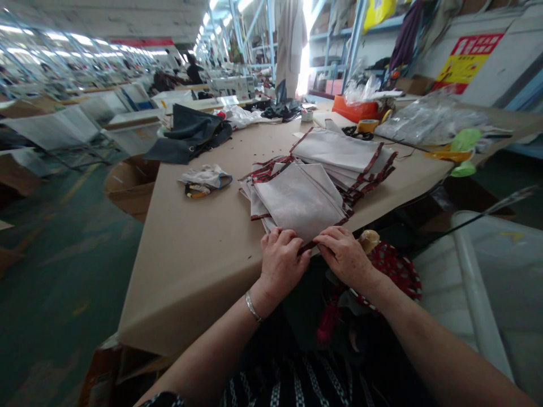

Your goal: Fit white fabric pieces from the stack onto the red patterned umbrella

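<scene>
Near the table's front edge, both my hands grip the near border of a light grey fabric piece [299, 195] trimmed with dark red binding. My left hand [280, 260] has its fingers curled over the left part of that border, thumb pointing right. Close beside it, my right hand [345, 254] pinches the same edge farther right. The piece lies on top of a loose pile of similar pieces. Behind and to the right sits a second stack of bound fabric pieces [339, 150]. What lies under my fingers is partly hidden.
A white work glove [207, 176] and small yellow-handled snips [195, 193] lie left on the brown table [190, 249]. Dark folded fabric [190, 133] is at the back left. An orange bin [354, 107] and clear plastic bags [428, 121] stand behind. A white bin [462, 271] is at right.
</scene>
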`<state>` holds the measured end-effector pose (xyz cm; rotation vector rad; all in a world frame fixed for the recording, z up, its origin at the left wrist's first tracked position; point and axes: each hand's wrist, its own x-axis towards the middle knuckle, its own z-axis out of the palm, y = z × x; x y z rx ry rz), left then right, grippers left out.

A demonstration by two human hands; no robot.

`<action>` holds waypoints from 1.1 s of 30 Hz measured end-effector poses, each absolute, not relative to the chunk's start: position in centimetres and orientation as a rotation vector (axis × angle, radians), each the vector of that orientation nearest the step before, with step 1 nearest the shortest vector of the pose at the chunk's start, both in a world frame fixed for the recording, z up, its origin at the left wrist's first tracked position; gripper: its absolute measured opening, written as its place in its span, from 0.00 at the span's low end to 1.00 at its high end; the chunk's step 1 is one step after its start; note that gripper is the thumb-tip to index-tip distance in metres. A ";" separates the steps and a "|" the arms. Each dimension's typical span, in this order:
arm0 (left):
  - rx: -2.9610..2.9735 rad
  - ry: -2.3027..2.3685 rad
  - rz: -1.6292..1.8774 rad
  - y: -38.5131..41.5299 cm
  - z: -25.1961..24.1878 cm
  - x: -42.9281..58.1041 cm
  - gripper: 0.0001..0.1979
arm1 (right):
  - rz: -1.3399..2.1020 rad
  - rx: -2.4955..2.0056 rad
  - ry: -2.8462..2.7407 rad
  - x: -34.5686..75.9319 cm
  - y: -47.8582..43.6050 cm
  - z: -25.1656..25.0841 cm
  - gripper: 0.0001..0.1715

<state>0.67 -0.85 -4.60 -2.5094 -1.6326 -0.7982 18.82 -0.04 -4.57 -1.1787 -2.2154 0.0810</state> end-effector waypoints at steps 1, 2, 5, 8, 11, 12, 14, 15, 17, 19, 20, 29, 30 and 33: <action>-2.511 -1.630 -0.793 -0.9 -4.6 0.7 0.08 | 0.086 -1.177 -2.214 18.8 -0.1 -4.6 0.11; -2.509 -1.630 -0.785 -0.9 -4.5 0.7 0.08 | 0.093 -1.177 -2.213 18.8 -0.1 -4.6 0.11; -2.497 -1.623 -0.748 -0.8 -4.6 0.7 0.06 | 0.111 -1.180 -2.216 18.6 -0.1 -4.7 0.11; -2.500 -1.590 -0.723 -0.8 -4.7 0.7 0.06 | 0.121 -1.175 -2.219 18.5 -0.1 -4.8 0.11; -2.502 -1.563 -0.708 -0.7 -4.9 0.6 0.06 | 0.129 -1.172 -2.216 18.6 -0.1 -4.8 0.11; -2.503 -1.554 -0.704 -0.7 -4.9 0.5 0.06 | 0.131 -1.175 -2.213 18.6 -0.1 -4.8 0.11; -2.506 -1.540 -0.696 -0.6 -5.0 0.5 0.06 | 0.135 -1.176 -2.209 18.6 -0.2 -4.8 0.10; -2.508 -1.533 -0.692 -0.6 -5.0 0.4 0.06 | 0.142 -1.172 -2.211 18.6 -0.2 -4.8 0.10; -2.510 -1.524 -0.690 -0.5 -4.9 0.4 0.06 | 0.161 -1.166 -2.220 18.6 -0.2 -4.9 0.10; -2.511 -1.525 -0.696 -0.4 -4.9 0.4 0.05 | 0.181 -1.172 -2.225 18.6 0.0 -5.0 0.10; -2.514 -1.526 -0.700 -0.3 -4.9 0.4 0.04 | 0.187 -1.180 -2.227 18.6 0.0 -5.1 0.10; -2.446 -1.439 -0.909 -0.3 -4.2 0.4 0.04 | -0.191 -1.290 -2.418 16.6 1.7 -3.3 0.10; -2.424 -1.407 -0.946 -0.5 -3.9 0.4 0.05 | -0.238 -1.312 -2.430 16.6 2.3 -2.9 0.09; -2.371 -1.336 -0.997 -0.9 -3.2 0.2 0.07 | -0.361 -1.433 -2.373 17.3 4.5 -1.1 0.13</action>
